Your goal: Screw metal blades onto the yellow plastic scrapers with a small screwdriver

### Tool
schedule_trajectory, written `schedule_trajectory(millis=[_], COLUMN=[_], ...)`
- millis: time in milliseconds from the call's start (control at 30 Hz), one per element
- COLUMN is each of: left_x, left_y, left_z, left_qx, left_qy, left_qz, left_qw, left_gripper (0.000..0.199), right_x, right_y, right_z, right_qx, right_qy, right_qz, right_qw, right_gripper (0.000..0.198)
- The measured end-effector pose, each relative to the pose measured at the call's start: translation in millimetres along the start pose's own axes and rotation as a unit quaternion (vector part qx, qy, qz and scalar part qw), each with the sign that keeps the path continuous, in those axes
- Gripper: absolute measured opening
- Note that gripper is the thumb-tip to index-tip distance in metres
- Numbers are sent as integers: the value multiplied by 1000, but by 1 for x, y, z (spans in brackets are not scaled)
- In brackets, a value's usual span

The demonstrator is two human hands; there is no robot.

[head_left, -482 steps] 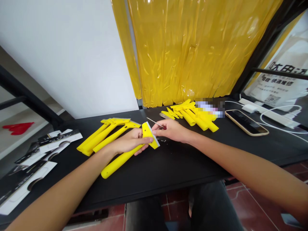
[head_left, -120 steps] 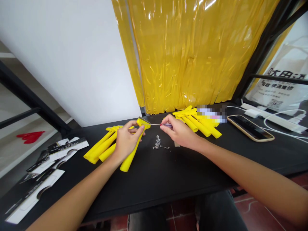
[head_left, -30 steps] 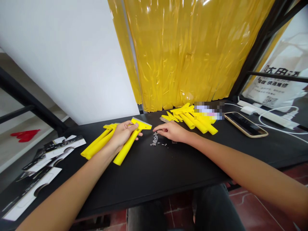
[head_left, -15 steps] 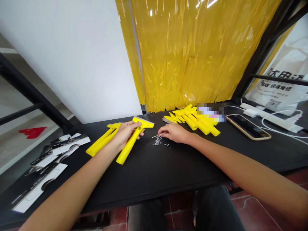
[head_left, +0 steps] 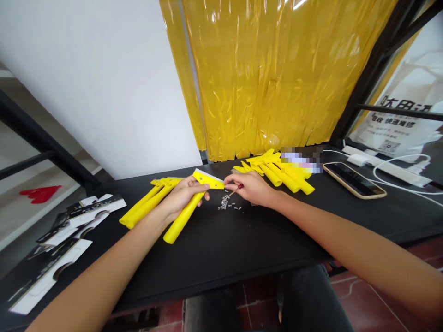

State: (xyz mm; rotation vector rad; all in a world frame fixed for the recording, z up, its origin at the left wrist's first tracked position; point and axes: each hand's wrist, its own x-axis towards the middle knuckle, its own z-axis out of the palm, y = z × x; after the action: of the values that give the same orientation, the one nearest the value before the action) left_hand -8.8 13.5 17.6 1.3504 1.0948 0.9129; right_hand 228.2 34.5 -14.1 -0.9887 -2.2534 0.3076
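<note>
My left hand (head_left: pixel 180 199) is closed round the neck of a yellow scraper (head_left: pixel 183 222), whose wide head with a pale edge and small holes tilts up to the right. My right hand (head_left: pixel 255 188) pinches at the right end of that head, and whether a small screw is between the fingertips cannot be made out. A thin screwdriver (head_left: pixel 241 186) with a dark red handle stays tucked in the same hand, its shaft slanting down. Just below lie loose screws and nuts (head_left: pixel 224 203) on the black table (head_left: pixel 214 249).
Yellow scrapers (head_left: pixel 147 203) lie by my left forearm. More yellow handles and flat pieces (head_left: pixel 282 171) are piled at the back right. White and black cards (head_left: pixel 51 276) are spread at the left. A phone (head_left: pixel 353 180) and a power strip (head_left: pixel 391 166) with white cables occupy the right.
My right hand has risen from the screws and nuts to the scraper head's right end. The scraper head has turned, showing its holed face more fully. The screwdriver has swung down within the right hand.
</note>
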Motion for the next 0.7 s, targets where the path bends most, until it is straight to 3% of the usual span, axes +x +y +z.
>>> schedule_trajectory(millis=[167,300,367,500,600,700], left_x=[-6,-8,-11,-15,-17,-17], left_y=[7,5,2,-2,-1,0], left_z=[6,4,3,2,2,1], left_qx=[16,189,362,651,723,725], left_qy=[-12,-7,40,97,84,87], left_qz=[29,85,168,293,377,465], left_qw=[999,978,916,693,573,500], left_gripper=[31,31,30,27,25,29], right_x=[0,1,2,1,0,-1], right_y=[-11,-13,-13,-12,-13,-13], right_z=[-3,-9,-11,-9,-7,-6], right_qx=[112,199,206,178,161,166], right_qy=[82,143,165,177,164,147], right_qz=[22,74,73,35,14,8], right_qw=[990,967,962,967,973,975], right_gripper=[20,21,20,19,18,18])
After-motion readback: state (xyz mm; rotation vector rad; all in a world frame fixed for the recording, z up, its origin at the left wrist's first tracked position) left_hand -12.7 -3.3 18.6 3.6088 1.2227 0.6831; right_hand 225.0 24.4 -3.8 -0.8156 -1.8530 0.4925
